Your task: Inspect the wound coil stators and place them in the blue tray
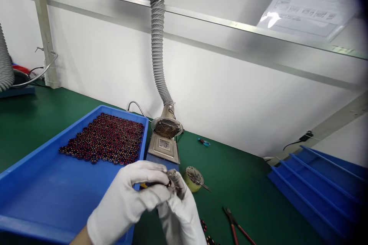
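Both hands wear white gloves and meet in front of the work lamp. My left hand (129, 195) is closed in a pinch, thumb below and fingers above a small dark round part (169, 183). On the other side of that part, my right hand (184, 210) has its fingers curled and pressed against it; their tips look grey and stained. Most of the part is covered by the fingers. To the left, a blue tray (66, 195) holds many similar dark round pieces (106, 138) with red and gold specks, packed at its far end.
A fume extractor hood (166, 127) on a grey hose stands behind a metal plate (163, 147). A yellow-green cup (191, 183) of grey material, red-handled pliers (234, 224) and small blue cutters (203, 141) lie on the green table. Stacked blue trays (316, 191) stand right.
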{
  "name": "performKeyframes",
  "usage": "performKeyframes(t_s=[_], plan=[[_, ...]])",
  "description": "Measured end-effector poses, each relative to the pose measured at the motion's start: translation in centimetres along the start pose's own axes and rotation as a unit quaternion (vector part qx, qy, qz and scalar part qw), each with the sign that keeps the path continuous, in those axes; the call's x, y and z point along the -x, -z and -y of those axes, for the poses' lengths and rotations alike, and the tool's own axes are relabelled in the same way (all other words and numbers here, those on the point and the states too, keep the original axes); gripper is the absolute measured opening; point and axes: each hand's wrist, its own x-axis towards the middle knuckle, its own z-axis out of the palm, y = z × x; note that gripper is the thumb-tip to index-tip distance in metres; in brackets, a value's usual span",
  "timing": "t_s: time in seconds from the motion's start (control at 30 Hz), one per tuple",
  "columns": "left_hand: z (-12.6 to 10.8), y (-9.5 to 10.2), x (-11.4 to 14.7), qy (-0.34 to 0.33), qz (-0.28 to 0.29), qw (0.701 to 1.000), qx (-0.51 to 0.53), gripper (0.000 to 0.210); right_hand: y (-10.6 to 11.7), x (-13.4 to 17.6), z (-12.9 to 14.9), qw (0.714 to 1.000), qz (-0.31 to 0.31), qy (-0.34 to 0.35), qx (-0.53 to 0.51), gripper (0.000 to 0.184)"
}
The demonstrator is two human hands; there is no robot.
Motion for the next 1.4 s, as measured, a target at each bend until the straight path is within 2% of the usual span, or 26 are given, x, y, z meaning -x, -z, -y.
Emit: performKeyframes(t_s=[0.07, 0.13, 0.23, 0.3, 0.37, 0.43, 0.5, 0.57, 0.63, 0.67, 0.7, 0.77, 0.8, 0.83, 0.87, 0.9, 0.97, 1.07, 1.1, 1.13, 1.2, 1.23, 1.27, 1.33, 1.4], plan=[[0.2, -0.1, 0.0, -0.074, -0.016, 0.997, 0.002, 0.010, -0.4, 0.3, 0.5, 1.000, 0.001, 0.001, 0.006, 0.012], [0.3, 0.2, 0.1, -0.116, -0.046, 0.992, 0.021, 0.009, -0.8, 0.4, 0.8, 1.000, 0.008, -0.002, 0.017, 0.013], [0.3, 1.1, 0.4, -0.101, -0.079, 0.990, 0.054, 0.012, -1.1, 0.1, 0.3, 0.999, 0.019, -0.008, 0.024, 0.019], [0.3, 1.5, 0.4, -0.058, -0.050, 0.996, 0.034, 0.017, -1.3, -0.1, -0.3, 1.000, 0.015, -0.007, 0.020, 0.023], [0.3, 1.3, 0.2, -0.027, 0.024, 0.999, 0.006, 0.022, -1.5, -0.1, -0.8, 1.000, -0.004, 0.004, 0.013, 0.025], [0.2, 0.8, 0.0, -0.057, 0.057, 0.997, -0.003, 0.018, -1.7, 0.3, -0.7, 0.999, -0.022, 0.019, 0.014, 0.025], [0.1, 0.4, 0.0, -0.112, 0.016, 0.994, -0.002, 0.012, -1.8, 1.2, -0.3, 0.996, -0.031, 0.063, 0.049, 0.021], [0.0, 0.4, 0.1, -0.127, -0.076, 0.989, 0.016, 0.010, -2.1, 2.3, 0.3, 0.987, -0.037, 0.123, 0.093, 0.014], [-0.2, 0.7, 0.2, -0.072, -0.152, 0.984, 0.057, 0.009, -2.4, 3.4, 0.5, 0.963, -0.052, 0.223, 0.145, 0.013], [-0.3, 0.8, 0.1, -0.030, -0.157, 0.984, 0.081, 0.008, -2.6, 3.8, 0.4, 0.941, -0.064, 0.281, 0.178, 0.018], [-0.5, 0.8, 0.0, 0.022, -0.127, 0.986, 0.103, 0.013, -2.8, 4.2, 0.1, 0.911, -0.082, 0.340, 0.218, 0.022], [-0.7, 0.4, -0.2, 0.122, 0.003, 0.982, 0.145, 0.028, -3.3, 4.7, -0.5, 0.832, -0.124, 0.445, 0.309, 0.025], [-0.8, 0.0, -0.3, 0.152, 0.057, 0.972, 0.169, 0.030, -3.5, 4.7, -0.8, 0.801, -0.139, 0.472, 0.342, 0.025], [-0.8, -0.5, -0.3, 0.162, 0.070, 0.964, 0.199, 0.022, -3.8, 4.8, -1.1, 0.780, -0.148, 0.486, 0.364, 0.025], [-0.6, -1.1, -0.3, 0.161, 0.053, 0.959, 0.228, 0.012, -4.0, 4.7, -1.3, 0.769, -0.156, 0.494, 0.375, 0.024], [-0.5, -1.5, -0.3, 0.153, 0.019, 0.954, 0.258, 0.004, -4.2, 4.7, -1.4, 0.762, -0.164, 0.498, 0.380, 0.024], [0.1, -2.1, -0.2, 0.122, -0.063, 0.942, 0.305, 0.006, -4.5, 4.5, -1.3, 0.751, -0.189, 0.510, 0.375, 0.024], [0.9, -1.6, -0.3, 0.078, -0.154, 0.924, 0.341, 0.003, -4.8, 4.4, -0.9, 0.750, -0.213, 0.510, 0.363, 0.025], [0.9, -1.2, -0.3, 0.074, -0.164, 0.923, 0.339, 0.005, -4.9, 4.4, -0.8, 0.756, -0.217, 0.501, 0.362, 0.026], [0.8, -0.9, -0.4, 0.086, -0.151, 0.929, 0.328, 0.012, -5.0, 4.4, -0.7, 0.761, -0.223, 0.492, 0.360, 0.027], [0.3, -0.6, -0.5, 0.155, -0.070, 0.943, 0.285, 0.021, -5.0, 4.4, -0.8, 0.758, -0.244, 0.487, 0.359, 0.025], [-0.1, -0.7, -0.5, 0.193, -0.030, 0.944, 0.264, 0.020, -4.9, 4.4, -0.9, 0.750, -0.251, 0.493, 0.362, 0.021], [-0.5, -0.9, -0.5, 0.220, -0.013, 0.942, 0.252, 0.016, -4.9, 4.4, -1.0, 0.743, -0.249, 0.501, 0.367, 0.018], [-1.0, -1.2, -0.4, 0.219, -0.058, 0.940, 0.256, 0.007, -4.7, 4.4, -1.2, 0.735, -0.233, 0.512, 0.378, 0.017], [-1.2, -1.3, -0.3, 0.175, -0.134, 0.934, 0.281, 0.006, -4.4, 4.4, -1.3, 0.736, -0.209, 0.514, 0.388, 0.023]])
